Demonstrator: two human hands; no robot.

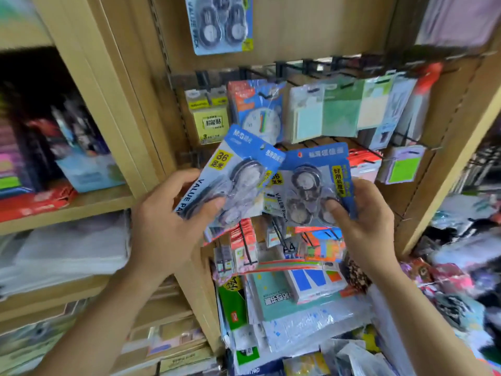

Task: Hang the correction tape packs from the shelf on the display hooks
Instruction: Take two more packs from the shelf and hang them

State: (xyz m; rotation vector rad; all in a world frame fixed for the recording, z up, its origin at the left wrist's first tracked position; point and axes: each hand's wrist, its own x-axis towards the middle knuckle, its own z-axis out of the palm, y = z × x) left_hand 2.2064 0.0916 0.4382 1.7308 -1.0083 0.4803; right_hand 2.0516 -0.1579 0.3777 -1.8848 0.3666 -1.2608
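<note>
Head view: left hand grips one pack, right hand another pack.

The person shows as two bare arms: the left hand and left forearm are uncovered from the fingertips to where the arm leaves the picture at the bottom edge. The right hand and right forearm are equally bare down to the lower right corner. Both forearms are slim and smooth, widening evenly from narrow wrists, and the left thumb and right thumb seem to end in short, plain nails, though blur hides finer detail.
</note>
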